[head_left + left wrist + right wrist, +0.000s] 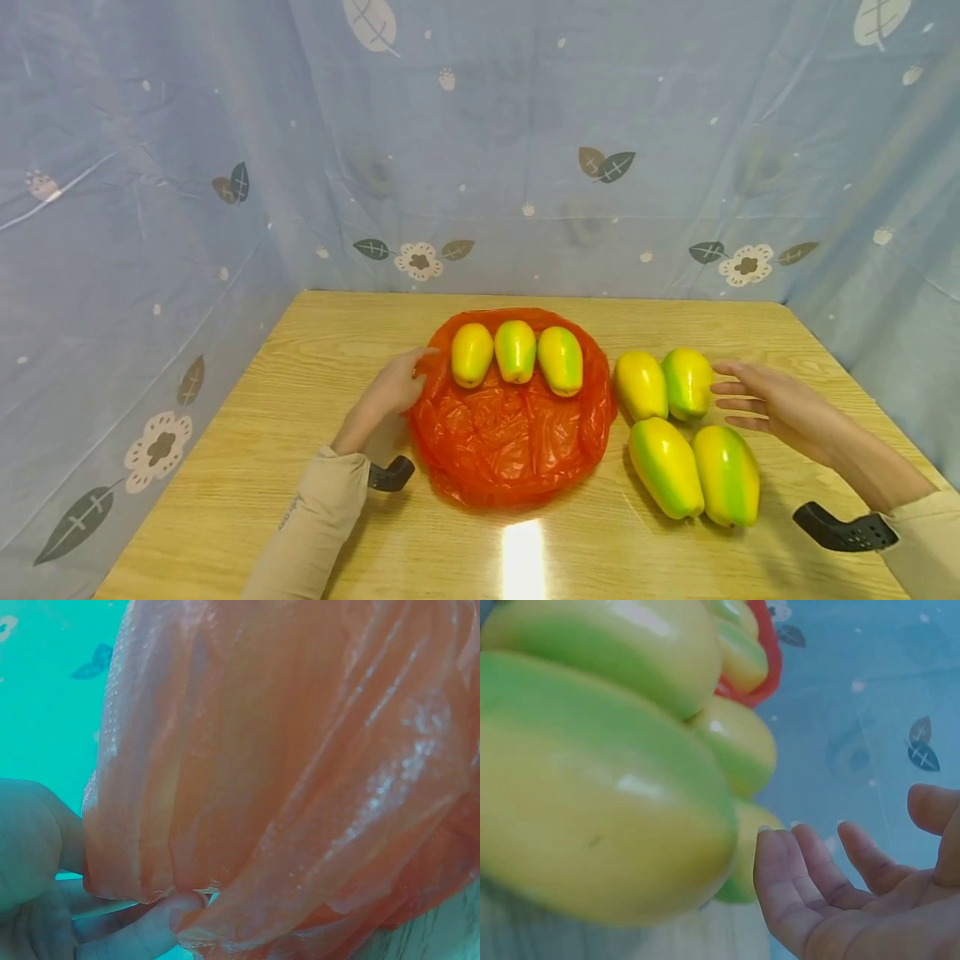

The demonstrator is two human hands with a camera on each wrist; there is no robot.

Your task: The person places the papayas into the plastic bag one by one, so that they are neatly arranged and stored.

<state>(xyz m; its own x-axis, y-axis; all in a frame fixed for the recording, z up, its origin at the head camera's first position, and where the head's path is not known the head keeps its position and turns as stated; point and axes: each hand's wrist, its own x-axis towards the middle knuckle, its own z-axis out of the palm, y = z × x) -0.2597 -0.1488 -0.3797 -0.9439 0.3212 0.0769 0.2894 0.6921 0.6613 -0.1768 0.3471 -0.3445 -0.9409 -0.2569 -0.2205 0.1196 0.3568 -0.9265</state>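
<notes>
A red plastic bag [510, 442] lies spread open on the table, with three yellow-green papayas [515, 352] in a row on its far part. My left hand [392, 385] is at the bag's left rim. In the left wrist view, the thumb and fingers [142, 930] pinch the bag's thin edge. Several more papayas [726, 475] sit to the right of the bag in a tight group. My right hand [787, 408] is just right of the far papaya [686, 383] there, fingers loosely extended and holding nothing. The right wrist view shows that hand's fingers [780, 885] beside the papayas.
The wooden table [300, 500] extends around the bag, with a bright light reflection near its front. A blue patterned curtain [525, 167] hangs behind the table and along both sides. Each wrist carries a black camera mount [843, 529].
</notes>
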